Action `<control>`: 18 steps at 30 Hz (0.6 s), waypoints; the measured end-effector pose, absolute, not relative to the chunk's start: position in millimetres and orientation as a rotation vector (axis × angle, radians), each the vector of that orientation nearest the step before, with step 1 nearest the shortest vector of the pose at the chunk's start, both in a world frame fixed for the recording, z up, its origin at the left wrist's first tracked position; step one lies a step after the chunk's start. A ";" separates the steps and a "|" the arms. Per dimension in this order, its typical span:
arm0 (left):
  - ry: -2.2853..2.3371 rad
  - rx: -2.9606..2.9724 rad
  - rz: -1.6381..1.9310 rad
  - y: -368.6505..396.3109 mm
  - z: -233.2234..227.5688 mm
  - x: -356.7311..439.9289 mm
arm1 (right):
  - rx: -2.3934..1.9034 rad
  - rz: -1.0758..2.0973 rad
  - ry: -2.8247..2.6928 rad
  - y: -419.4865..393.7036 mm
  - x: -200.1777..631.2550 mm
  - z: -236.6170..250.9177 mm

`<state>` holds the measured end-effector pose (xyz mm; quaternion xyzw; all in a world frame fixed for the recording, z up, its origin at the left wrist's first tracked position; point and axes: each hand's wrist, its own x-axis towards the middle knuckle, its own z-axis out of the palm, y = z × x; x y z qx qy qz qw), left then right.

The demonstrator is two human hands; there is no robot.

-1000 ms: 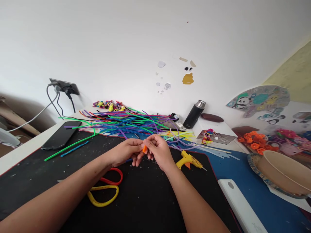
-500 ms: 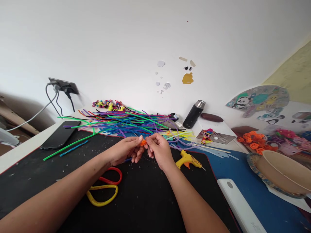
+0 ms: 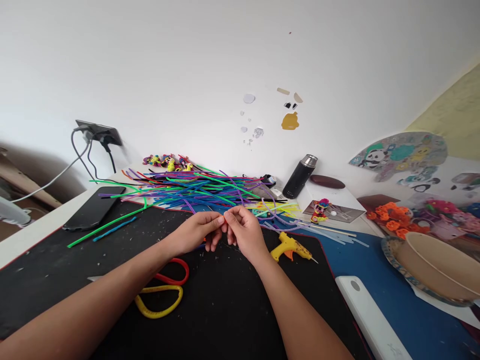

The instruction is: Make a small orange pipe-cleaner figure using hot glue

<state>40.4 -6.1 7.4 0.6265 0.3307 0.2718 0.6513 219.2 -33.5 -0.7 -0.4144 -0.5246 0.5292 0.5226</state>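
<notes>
My left hand [image 3: 202, 227] and my right hand [image 3: 243, 227] meet above the middle of the black mat [image 3: 225, 310]. Thumb and forefinger of each hand are pinched together, the tips almost touching. Whatever they hold is hidden by the fingers. A speck of orange [image 3: 204, 241] shows beside the left fingers; I cannot tell whether it is held or lies on the mat. Below my left forearm lie scissors [image 3: 159, 302] with one red and one yellow handle loop. To the right of my right hand rests a yellow glue gun [image 3: 290, 245].
Behind the hands spreads a heap of coloured pipe cleaners [image 3: 187, 190]. A phone [image 3: 92, 207] lies at left. A black flask [image 3: 300, 176], a small figure [image 3: 320, 210], a white bar-shaped device [image 3: 371, 317] and a beige bowl [image 3: 442, 265] stand or lie on the right.
The orange piece that showed between my fingertips is out of sight there now. My fingertips have come closer together, and both hands stay in nearly the same place.
</notes>
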 end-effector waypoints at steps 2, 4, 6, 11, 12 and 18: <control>0.750 1.388 0.645 -6.4 8.0 41.2 | -1.005 1.249 -1.288 -33.6 219.3 -1.6; 0.764 1.351 0.696 -6.2 8.5 41.5 | -1.017 1.225 -1.317 -33.9 219.4 -3.1; 0.790 1.349 0.737 -5.6 9.0 41.1 | -1.032 1.191 -1.348 -34.4 219.2 -4.7; 0.795 1.404 0.739 -4.7 9.8 39.0 | -1.053 1.162 -1.380 -35.6 218.1 -6.1; 0.790 1.405 0.735 -4.7 10.0 38.7 | -1.053 1.162 -1.377 -35.7 218.1 -6.5; 0.810 1.414 0.685 -6.4 12.6 39.6 | -1.088 1.061 -1.482 -36.0 219.5 -11.5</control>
